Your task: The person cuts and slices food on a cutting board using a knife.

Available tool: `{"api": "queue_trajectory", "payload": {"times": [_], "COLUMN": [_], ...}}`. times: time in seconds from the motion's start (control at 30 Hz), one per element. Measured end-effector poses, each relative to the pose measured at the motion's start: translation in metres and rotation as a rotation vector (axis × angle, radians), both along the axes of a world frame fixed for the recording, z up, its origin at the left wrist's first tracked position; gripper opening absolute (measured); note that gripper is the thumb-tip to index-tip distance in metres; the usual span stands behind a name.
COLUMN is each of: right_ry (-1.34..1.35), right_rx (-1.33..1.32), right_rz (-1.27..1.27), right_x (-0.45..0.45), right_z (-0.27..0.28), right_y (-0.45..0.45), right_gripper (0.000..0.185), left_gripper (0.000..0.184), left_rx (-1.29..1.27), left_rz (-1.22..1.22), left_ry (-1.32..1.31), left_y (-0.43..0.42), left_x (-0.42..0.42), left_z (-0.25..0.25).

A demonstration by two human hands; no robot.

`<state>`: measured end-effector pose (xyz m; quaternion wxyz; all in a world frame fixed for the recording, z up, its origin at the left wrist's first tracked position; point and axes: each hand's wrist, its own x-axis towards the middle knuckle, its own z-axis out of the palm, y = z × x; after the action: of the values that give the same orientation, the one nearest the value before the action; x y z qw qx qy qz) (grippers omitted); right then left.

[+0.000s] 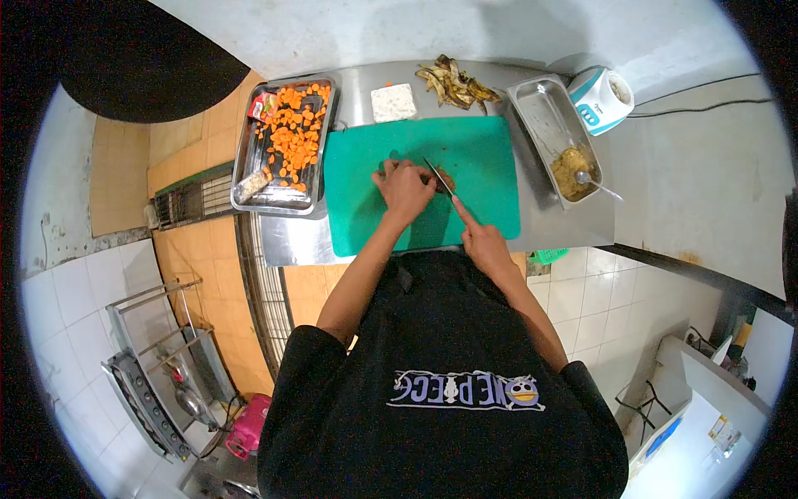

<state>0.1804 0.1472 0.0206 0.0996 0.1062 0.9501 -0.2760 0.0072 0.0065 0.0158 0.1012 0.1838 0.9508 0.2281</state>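
Observation:
My right hand (485, 244) grips the handle of a kitchen knife (439, 176), its blade pointing up and left across a green cutting board (490, 145). Under and beside the blade lies a small brown piece of food (446, 181), its kind too small to tell. My left hand (405, 193) is to the left of the knife, fingers curled down, with the fingertips at the brown food close to the blade. The left hand hides part of what is under it. A few brown crumbs dot the board.
Left of the board is a metal tray (331, 125) of cut orange carrots (295, 137). Behind are a whitish block (393, 103) and dark peels (455, 85). At right stand a metal pan (532, 108) with yellowish mash (573, 170) and a spoon (594, 181), and a white-blue appliance (603, 100).

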Motion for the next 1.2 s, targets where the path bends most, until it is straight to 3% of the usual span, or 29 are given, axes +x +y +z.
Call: {"api": "queue_trajectory", "payload": {"times": [0.23,0.43,0.63,0.73,0.8,1.0,1.1,1.2], "right_ry": [-0.079,-0.037,-0.071,-0.122,0.006,-0.087,-0.174,-0.081], "right_rx": [0.042,-0.116,0.012,-0.029,-0.168,0.037,0.063,0.008], "right_rz": [-0.067,-0.088,-0.042,-0.073,-0.099,-0.053,-0.049,0.013], "right_x": [-0.006,0.002,0.008,0.002,-0.002,0.008,0.006,0.003], "right_z": [0.006,0.010,0.012,0.020,0.024,0.009,0.016,0.016], "right_y": [-0.004,-0.004,-0.005,-0.001,0.003,-0.003,-0.001,0.010], "right_gripper": [0.077,0.076,0.076,0.074,0.074,0.074,0.074,0.081], "left_gripper": [0.025,0.026,0.028,0.028,0.028,0.028,0.028,0.029], "left_rx": [-0.034,-0.050,-0.066,-0.071,-0.066,-0.047,-0.050,-0.052], "left_rz": [-0.026,-0.019,-0.049,-0.044,-0.044,-0.038,-0.044,-0.057], "left_ry": [0.014,0.031,0.021,0.028,0.031,0.042,0.034,0.024], "left_y": [-0.003,-0.009,-0.007,-0.007,-0.007,-0.010,-0.013,-0.011], "left_x": [0.001,0.007,0.006,0.005,0.004,0.008,0.008,0.006], "left_z": [-0.002,0.006,-0.001,0.004,0.005,0.001,0.001,0.003]}}
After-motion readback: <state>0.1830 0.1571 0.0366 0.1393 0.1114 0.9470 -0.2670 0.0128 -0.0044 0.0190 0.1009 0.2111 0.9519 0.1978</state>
